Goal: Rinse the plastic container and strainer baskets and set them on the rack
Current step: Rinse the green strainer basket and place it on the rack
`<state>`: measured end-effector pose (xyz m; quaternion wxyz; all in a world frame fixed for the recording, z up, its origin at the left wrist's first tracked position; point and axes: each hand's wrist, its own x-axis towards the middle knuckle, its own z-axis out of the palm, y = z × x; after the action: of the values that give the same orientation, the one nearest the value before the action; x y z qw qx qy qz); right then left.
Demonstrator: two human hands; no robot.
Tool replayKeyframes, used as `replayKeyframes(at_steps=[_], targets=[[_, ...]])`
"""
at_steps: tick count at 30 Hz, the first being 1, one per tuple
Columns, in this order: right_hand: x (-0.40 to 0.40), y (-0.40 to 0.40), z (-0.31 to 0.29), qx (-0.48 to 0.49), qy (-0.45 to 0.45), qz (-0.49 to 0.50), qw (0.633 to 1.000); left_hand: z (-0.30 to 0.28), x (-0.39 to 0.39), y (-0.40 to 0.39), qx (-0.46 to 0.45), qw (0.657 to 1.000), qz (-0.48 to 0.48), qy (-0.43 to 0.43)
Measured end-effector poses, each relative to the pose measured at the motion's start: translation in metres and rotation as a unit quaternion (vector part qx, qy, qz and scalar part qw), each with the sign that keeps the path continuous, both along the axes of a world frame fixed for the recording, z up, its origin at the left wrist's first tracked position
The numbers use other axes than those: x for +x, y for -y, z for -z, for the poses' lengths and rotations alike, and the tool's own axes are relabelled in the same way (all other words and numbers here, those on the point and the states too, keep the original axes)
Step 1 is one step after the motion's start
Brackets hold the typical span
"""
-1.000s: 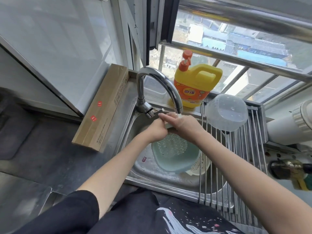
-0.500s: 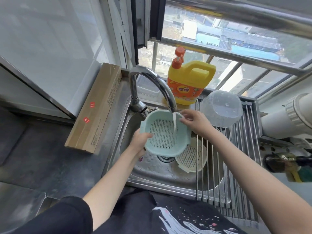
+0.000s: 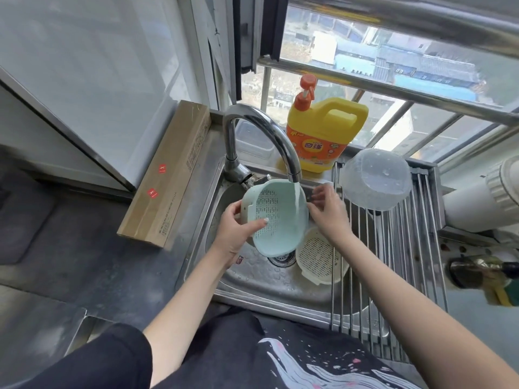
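black short sleeve [image 3: 106, 357] | black garment, white-and-pink wave print [image 3: 323, 363] | bare forearms

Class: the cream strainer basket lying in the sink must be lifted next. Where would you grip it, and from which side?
Grip the cream strainer basket by its near rim, coming from above on the left; it lies mouth-up, and the rack's bars overhang its right edge.

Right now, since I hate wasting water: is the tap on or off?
On: a white stream falls from the faucet spout into the tilted green strainer basket.
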<state>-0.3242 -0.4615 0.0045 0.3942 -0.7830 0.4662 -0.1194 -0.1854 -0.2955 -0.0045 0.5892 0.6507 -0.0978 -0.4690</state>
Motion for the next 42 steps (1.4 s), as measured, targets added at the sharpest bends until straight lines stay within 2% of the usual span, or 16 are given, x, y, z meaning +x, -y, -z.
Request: replayKeyframes(at_steps=[3,5,10,13,14,16,18,20,23,25,28,30,32,35,38,42], targets=[[-0.004,-0.012,-0.003,-0.314,-0.042,-0.201,0.927,0.002,0.001,-0.005,0.014,1.000,0.002,-0.002],[-0.001,-0.018,0.004,-0.354,-0.132,-0.326,0.867,0.004,-0.001,-0.005,0.010,0.999,0.018,-0.030],[0.012,-0.047,0.013,-0.281,-0.368,-0.379,0.801,0.001,-0.004,0.001,-0.027,0.993,0.007,-0.114],[0.001,-0.076,0.016,0.005,-0.262,-0.406,0.876,0.010,-0.004,0.001,-0.027,0.998,0.021,-0.055],[-0.003,-0.083,0.012,0.156,-0.170,-0.357,0.905,0.014,-0.005,0.002,-0.012,0.998,0.055,0.018],[-0.008,-0.083,0.001,0.379,-0.008,-0.155,0.912,0.018,-0.011,0.003,0.029,0.973,0.114,0.199],[-0.013,-0.071,-0.002,0.535,0.153,0.099,0.825,0.024,-0.017,0.002,0.046,0.913,0.153,0.376],[-0.017,-0.053,-0.001,0.611,0.261,0.272,0.696,0.029,-0.025,-0.001,0.044,0.833,0.210,0.510],[-0.007,-0.041,-0.001,0.624,0.242,0.340,0.661,0.035,-0.027,-0.008,0.033,0.744,0.257,0.616],[0.005,-0.044,-0.001,0.634,0.244,0.362,0.638,0.036,-0.024,-0.009,-0.003,0.742,0.249,0.623],[0.012,-0.050,-0.001,0.638,0.196,0.383,0.639,0.029,-0.020,-0.012,0.033,0.837,0.175,0.518],[0.010,-0.050,0.004,0.638,0.172,0.407,0.631,0.023,-0.014,-0.016,0.092,0.925,0.124,0.346],[0.007,-0.050,0.008,0.644,0.176,0.413,0.620,0.014,-0.008,-0.018,0.093,0.982,0.078,0.143],[0.005,-0.045,0.011,0.649,0.184,0.422,0.606,0.006,-0.001,-0.017,0.047,0.997,0.032,-0.059],[0.005,-0.041,0.015,0.644,0.199,0.449,0.587,0.001,0.000,-0.011,-0.051,0.971,-0.019,-0.233],[0.007,-0.037,0.012,0.635,0.226,0.486,0.557,-0.002,-0.002,0.001,-0.081,0.943,-0.086,-0.310]])
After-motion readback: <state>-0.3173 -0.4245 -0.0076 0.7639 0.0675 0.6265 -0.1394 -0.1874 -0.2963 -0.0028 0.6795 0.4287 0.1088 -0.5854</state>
